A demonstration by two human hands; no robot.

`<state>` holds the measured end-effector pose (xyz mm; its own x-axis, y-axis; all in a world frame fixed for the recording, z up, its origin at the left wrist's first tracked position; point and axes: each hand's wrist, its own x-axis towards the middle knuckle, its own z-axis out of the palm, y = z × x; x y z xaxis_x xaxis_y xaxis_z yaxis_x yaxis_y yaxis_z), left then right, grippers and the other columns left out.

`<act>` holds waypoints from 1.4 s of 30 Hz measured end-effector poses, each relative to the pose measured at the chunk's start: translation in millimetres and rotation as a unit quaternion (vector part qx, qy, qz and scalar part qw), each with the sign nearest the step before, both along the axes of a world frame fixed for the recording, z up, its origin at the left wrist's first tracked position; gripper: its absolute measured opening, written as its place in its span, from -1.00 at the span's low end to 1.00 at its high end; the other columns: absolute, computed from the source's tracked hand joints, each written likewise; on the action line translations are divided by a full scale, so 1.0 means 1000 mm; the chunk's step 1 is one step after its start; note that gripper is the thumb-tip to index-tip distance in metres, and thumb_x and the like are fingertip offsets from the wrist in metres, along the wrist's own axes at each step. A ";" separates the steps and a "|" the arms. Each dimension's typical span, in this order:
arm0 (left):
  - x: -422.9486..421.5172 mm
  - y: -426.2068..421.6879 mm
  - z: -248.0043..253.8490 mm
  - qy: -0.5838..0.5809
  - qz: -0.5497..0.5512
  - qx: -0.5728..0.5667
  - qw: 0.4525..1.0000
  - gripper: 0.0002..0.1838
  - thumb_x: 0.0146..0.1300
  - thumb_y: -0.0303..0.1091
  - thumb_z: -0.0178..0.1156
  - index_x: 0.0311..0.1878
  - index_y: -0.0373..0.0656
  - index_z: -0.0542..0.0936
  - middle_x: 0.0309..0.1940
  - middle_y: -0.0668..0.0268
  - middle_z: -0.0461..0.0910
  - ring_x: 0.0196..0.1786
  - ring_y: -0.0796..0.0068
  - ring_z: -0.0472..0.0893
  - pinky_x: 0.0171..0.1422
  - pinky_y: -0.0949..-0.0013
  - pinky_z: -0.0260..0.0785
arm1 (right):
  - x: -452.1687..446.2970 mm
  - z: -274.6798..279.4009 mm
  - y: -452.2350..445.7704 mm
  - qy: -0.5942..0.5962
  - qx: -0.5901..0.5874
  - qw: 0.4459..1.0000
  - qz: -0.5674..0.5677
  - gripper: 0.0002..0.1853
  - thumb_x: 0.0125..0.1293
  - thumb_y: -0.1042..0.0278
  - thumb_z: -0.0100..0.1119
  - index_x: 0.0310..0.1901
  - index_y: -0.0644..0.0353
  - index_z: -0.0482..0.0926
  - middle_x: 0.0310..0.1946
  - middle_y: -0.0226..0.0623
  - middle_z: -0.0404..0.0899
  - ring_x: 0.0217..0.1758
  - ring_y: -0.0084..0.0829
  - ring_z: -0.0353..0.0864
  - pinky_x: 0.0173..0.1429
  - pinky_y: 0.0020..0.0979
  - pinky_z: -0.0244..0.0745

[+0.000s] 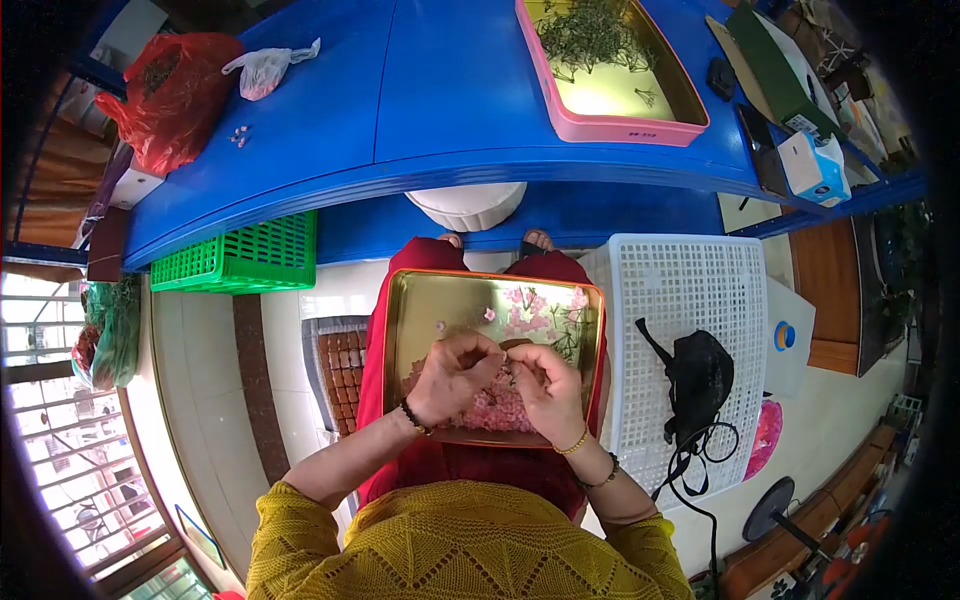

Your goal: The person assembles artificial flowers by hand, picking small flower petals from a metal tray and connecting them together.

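Note:
A shallow gold-coloured tray (440, 300) with an orange rim rests on my lap. Pink blossoms (492, 412) are heaped along its near side, and looser pink flowers with green stems (535, 312) lie at its upper right. Above the heap, my left hand (460, 377) is closed, thumb against fingers. My right hand (543, 385) is pinched beside it, the fingertips of both hands nearly meeting. Whatever sits between the fingertips is too small to make out.
Ahead is a blue table (440, 90) with a pink-rimmed tray (620, 130) of green stems and a red plastic bag (180, 110). A green basket (240, 255) stands at left. At right, a white crate (640, 300) bears a black bag (702, 375).

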<state>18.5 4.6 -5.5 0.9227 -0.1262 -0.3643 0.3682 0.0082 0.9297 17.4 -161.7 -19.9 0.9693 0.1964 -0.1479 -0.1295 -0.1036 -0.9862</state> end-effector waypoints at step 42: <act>0.001 0.007 0.007 0.074 -0.066 -0.034 0.994 -0.86 0.39 -0.38 0.12 -0.16 -0.25 0.58 -0.41 0.52 0.52 -0.37 0.82 0.42 -0.31 0.63 0.29 | 0.000 -0.007 0.000 0.027 0.100 0.994 -0.038 -0.89 0.26 0.60 0.19 -0.18 0.26 0.56 -0.35 -0.51 0.56 -0.37 -0.76 0.43 -0.31 -0.68 0.35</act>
